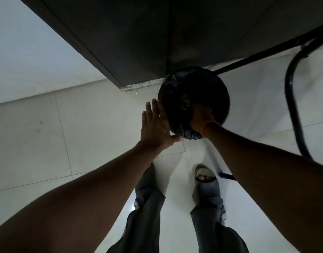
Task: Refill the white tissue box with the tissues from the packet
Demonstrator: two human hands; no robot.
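Down at centre frame, a round black-lined bin [193,103] stands on the pale tiled floor [47,134] beside a dark cabinet [120,42]. Left hand [155,125] lies flat against the bin's outer wall, fingers spread, grip released. Right hand [200,115] reaches inside the bin; its grip cannot be told. Neither tissue box nor packet shows.
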